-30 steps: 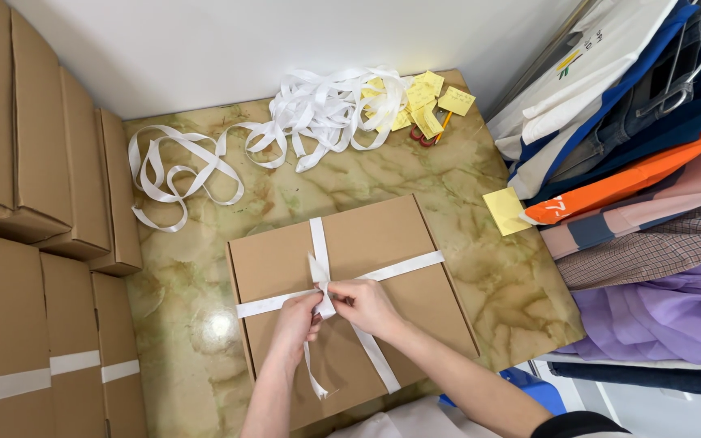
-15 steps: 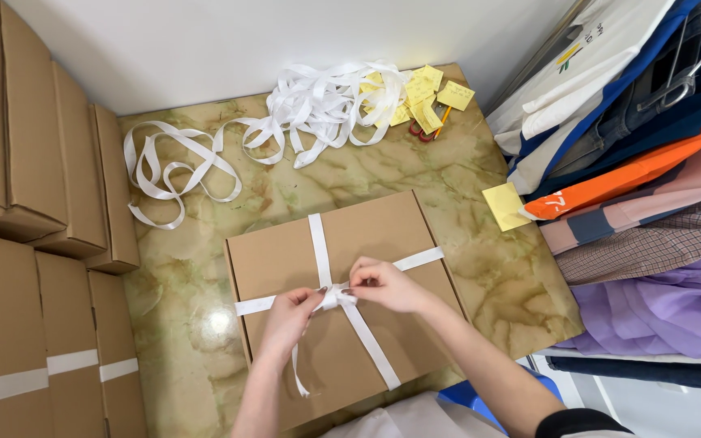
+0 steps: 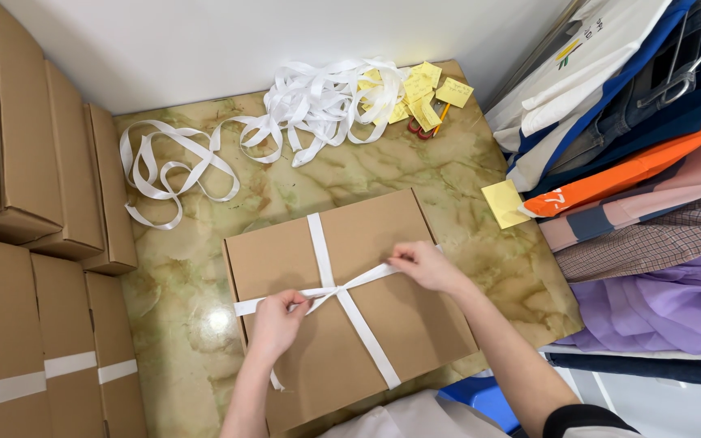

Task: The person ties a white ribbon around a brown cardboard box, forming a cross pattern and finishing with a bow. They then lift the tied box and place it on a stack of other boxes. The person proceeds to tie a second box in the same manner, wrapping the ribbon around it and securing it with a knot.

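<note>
White ribbon point(image 3: 350, 296) crossed on cardboard box point(image 3: 346, 304); left hand point(image 3: 276, 320), right hand point(image 3: 419, 264) grip pinching ribbon ends.

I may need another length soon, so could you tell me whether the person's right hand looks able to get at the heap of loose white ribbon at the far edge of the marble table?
Probably yes: the right hand pinches the white ribbon on the flat brown cardboard box, and bare marble table lies before the heap of loose white ribbon.

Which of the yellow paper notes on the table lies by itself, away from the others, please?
The yellow note at the right table edge, beside the hanging clothes. The other notes are clustered at the far end next to the heap of white ribbon.
</note>
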